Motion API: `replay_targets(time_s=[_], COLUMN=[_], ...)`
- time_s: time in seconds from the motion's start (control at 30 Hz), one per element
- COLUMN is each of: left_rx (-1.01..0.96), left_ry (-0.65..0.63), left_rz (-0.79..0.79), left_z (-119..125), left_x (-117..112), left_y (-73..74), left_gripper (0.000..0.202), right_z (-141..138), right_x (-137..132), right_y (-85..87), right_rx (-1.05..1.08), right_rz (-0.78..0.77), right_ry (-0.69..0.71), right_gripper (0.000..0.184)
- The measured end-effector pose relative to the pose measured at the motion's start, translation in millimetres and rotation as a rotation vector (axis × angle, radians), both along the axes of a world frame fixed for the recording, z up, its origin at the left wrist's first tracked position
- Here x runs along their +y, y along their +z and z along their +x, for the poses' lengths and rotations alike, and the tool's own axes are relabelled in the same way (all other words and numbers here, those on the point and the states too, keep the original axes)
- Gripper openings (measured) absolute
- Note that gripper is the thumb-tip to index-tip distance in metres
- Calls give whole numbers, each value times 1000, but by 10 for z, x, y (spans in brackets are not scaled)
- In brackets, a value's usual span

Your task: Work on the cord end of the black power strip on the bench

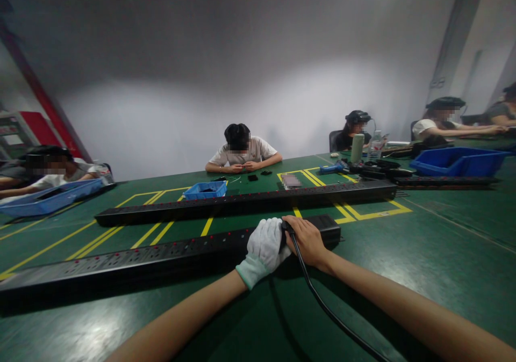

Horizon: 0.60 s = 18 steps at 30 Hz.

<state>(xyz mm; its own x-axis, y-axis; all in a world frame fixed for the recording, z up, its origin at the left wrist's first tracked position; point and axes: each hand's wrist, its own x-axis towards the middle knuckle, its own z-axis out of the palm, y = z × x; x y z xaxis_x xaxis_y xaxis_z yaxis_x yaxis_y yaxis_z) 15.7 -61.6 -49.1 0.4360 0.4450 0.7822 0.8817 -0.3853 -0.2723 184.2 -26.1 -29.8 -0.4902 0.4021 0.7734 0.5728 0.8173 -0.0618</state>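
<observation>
A long black power strip (153,255) with small red lights lies across the green table in front of me. My left hand (265,246), in a white glove, is curled over the strip near its right end. Beside it, my bare right hand (307,239) is closed on a black plug (287,227) pressed against the strip. The plug's black cable (322,304) trails back toward me under my right forearm. The strip's right end (328,225) sticks out past my right hand.
A second long black power strip (242,200) lies farther back, on yellow floor-style markings. Blue bins (205,190) (459,162) (52,196), a blue tool (334,167), a bottle (374,146) and more strips stand beyond. Several people sit around the table.
</observation>
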Motion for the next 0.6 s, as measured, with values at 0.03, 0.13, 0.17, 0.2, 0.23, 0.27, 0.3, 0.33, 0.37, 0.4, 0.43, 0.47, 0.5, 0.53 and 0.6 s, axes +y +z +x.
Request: replay_targets(time_s=[0.03,0.13,0.17,0.2,0.23,0.27,0.3,0.33,0.37,0.4,0.43,0.47,0.5,0.53,0.6], left_rx=[2,11,14,16,16,15,14,13,14,14,13,12,9,8,11], left_ry=[4,17,18,18,17,15,12,10,9,8,8,9,11,12,13], left_rz=[-4,-15,-13,-9,-2,4,10,13,14,11,6,-1,-7,-13,-15], left_z=[2,9,10,11,11,10,9,8,7,6,6,6,7,8,10], left_x=[-3,-8,-8,-8,-7,-7,-6,-5,-5,-5,-6,-8,-10,-12,-14], left_y=[2,10,12,13,15,16,17,18,19,19,19,19,19,19,20], left_gripper=[62,63,64,64,64,63,62,62,61,61,61,61,62,62,63], right_z=[0,0,0,1,1,2,2,3,3,3,2,2,1,0,-1], right_x=[2,9,12,14,16,16,17,16,16,15,14,14,13,12,9], right_y=[-1,-5,-6,-7,-7,-7,-8,-8,-8,-8,-8,-7,-7,-6,-2], right_rx=[1,-1,-3,-6,-8,-9,-8,-6,-5,-2,0,2,3,2,-2], right_rz=[-2,-10,-13,-16,-17,-18,-17,-16,-14,-10,-6,-2,2,5,7], right_ry=[1,6,7,8,9,10,10,10,11,11,10,9,7,4,-2], right_gripper=[37,36,36,35,35,35,35,35,35,36,36,36,36,35,35])
